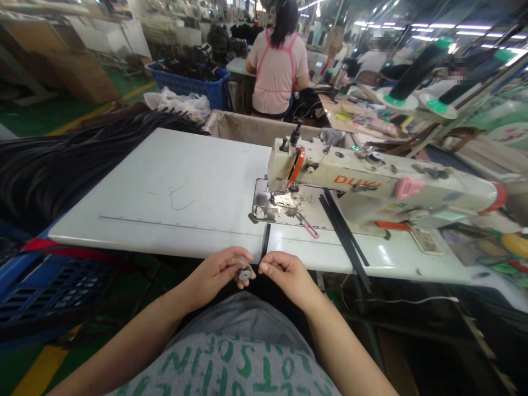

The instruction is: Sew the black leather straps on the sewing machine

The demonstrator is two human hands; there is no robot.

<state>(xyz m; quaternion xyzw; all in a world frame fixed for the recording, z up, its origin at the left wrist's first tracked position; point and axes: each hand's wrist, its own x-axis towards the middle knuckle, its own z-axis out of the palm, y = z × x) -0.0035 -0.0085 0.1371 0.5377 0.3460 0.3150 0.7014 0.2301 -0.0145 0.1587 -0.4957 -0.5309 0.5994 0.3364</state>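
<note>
My left hand (pixel 231 268) is closed round a small round metal bobbin (pixel 245 273), held just in front of the table edge. Close beside it, my right hand (pixel 282 270) has thumb and forefinger pinched together; whatever lies between them is too small to make out. A short black strip (pixel 266 237) lies on the white table (pixel 136 181) and reaches its front edge between my hands. Beyond stands a sewing machine (pixel 322 170), its needle area over a metal plate. Pink-handled thread snips (pixel 308 225) rest on the machine bed.
Long black strips (pixel 346 239) lie under the machine arm and overhang the front edge. At left are a heap of black straps (pixel 82 159) and a blue basket (pixel 53 291). A person in a pink apron (pixel 275 66) sits ahead. Thread cones (pixel 421 71) stand at right.
</note>
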